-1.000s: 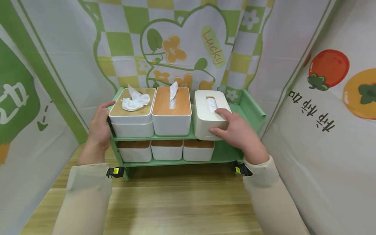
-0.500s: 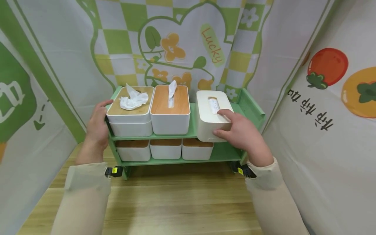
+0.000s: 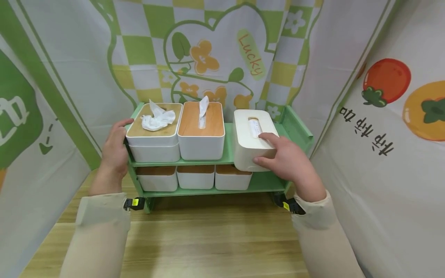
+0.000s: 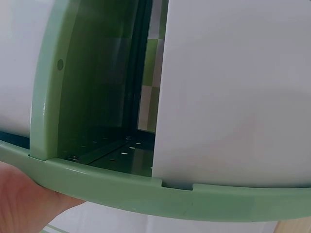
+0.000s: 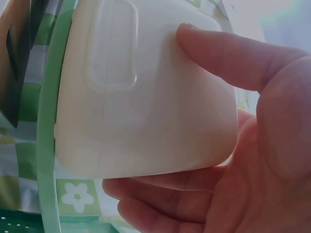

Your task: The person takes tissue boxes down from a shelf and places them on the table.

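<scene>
My right hand (image 3: pixel 292 160) holds a cream tissue box (image 3: pixel 255 131) on the right of the green shelf's (image 3: pixel 227 152) top level. In the right wrist view the thumb presses the box's front face, while the other fingers lie along its side. That box's lower front edge juts out past the shelf board. At the far left, my left hand (image 3: pixel 114 150) grips the shelf's side; some of its fingers are hidden behind the panel. Beside it sits a white tissue box with a wooden lid (image 3: pixel 154 133) and a crumpled tissue (image 3: pixel 158 119) on top.
Another wood-lidded tissue box (image 3: pixel 201 144) stands in the middle of the top level, a tissue poking from its slot. Several white boxes (image 3: pixel 196 179) with wooden lids line the lower level. A patterned cloth (image 3: pixel 205 77) hangs behind, with printed side walls left and right.
The cream box has shifted slightly to the right and toward me, with my right hand still on it. My left hand keeps its place at the shelf's side.
</scene>
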Demonstrator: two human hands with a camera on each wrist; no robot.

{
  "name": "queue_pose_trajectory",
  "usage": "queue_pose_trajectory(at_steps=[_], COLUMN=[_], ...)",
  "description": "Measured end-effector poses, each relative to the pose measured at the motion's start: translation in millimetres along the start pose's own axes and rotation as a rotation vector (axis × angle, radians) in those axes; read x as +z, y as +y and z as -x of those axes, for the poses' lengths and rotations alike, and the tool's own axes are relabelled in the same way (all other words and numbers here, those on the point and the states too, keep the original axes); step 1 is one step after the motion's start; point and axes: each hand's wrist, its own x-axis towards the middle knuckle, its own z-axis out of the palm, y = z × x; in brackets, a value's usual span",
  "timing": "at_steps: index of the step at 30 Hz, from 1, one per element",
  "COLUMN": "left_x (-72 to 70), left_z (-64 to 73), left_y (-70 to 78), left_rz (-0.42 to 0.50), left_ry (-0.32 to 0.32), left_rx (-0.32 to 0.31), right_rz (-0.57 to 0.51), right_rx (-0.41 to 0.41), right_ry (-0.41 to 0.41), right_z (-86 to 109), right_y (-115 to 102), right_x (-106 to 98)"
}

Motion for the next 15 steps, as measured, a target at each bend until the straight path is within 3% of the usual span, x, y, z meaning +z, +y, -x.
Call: queue_pose_trajectory(at_steps=[6,15], left_x=[-0.1,0.5], left_z=[0.6,-0.2], left_y=[-0.1,0.1], left_rz=[0.013,0.016], left_ry=[-0.003,-0.007], left_rx=[0.001,0.003], right_rz=[-0.038,-0.022], right_rx=[-0.037,-0.029], right_ry=[0.024,0.025], right_z=[3.4,9.2], right_y=[1.7,2.8], right_x=[1.0,0.5])
